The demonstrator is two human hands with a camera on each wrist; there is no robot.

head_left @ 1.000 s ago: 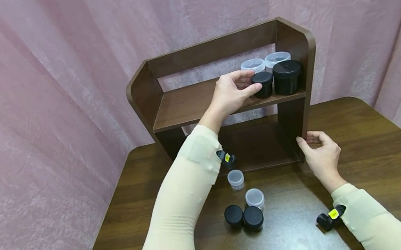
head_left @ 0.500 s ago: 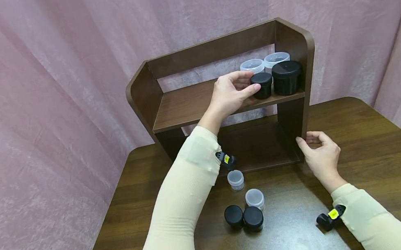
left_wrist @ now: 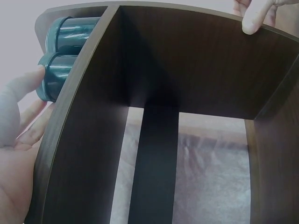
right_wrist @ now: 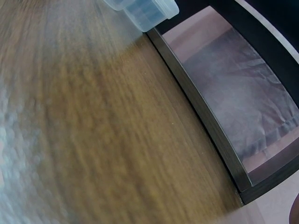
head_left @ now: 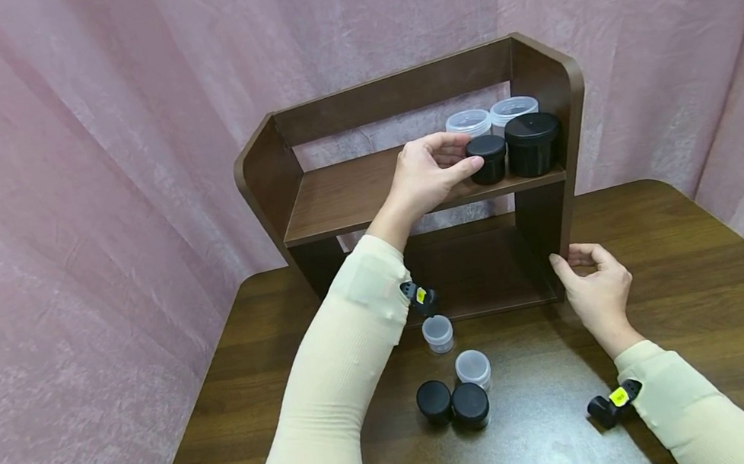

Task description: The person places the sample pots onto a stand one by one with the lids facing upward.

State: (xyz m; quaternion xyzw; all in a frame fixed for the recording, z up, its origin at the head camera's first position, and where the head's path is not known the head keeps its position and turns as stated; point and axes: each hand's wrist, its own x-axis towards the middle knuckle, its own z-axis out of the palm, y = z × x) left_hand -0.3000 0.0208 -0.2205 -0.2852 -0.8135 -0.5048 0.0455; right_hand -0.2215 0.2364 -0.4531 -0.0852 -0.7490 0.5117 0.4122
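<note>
A small black jar [head_left: 487, 161] with a black lid stands at the front of the upper shelf of a brown wooden desk shelf [head_left: 354, 196]. My left hand [head_left: 430, 172] pinches that jar between thumb and fingers; in the left wrist view the thumb touches its lid [left_wrist: 43, 77]. Right beside it stands a larger black jar [head_left: 533, 146]. Two clear plastic jars [head_left: 468, 121] are behind them. Lower down, my right hand [head_left: 595, 291] grips the shelf's right side panel [head_left: 558, 203], the thumb on its inner side and the fingers on the outer.
On the brown table [head_left: 706, 263], in front of the shelf, stand two small clear jars [head_left: 473, 368] and two small black-lidded jars [head_left: 470, 404]. A pink curtain [head_left: 97, 179] hangs behind. My left forearm [head_left: 340, 373] passes left of the small jars.
</note>
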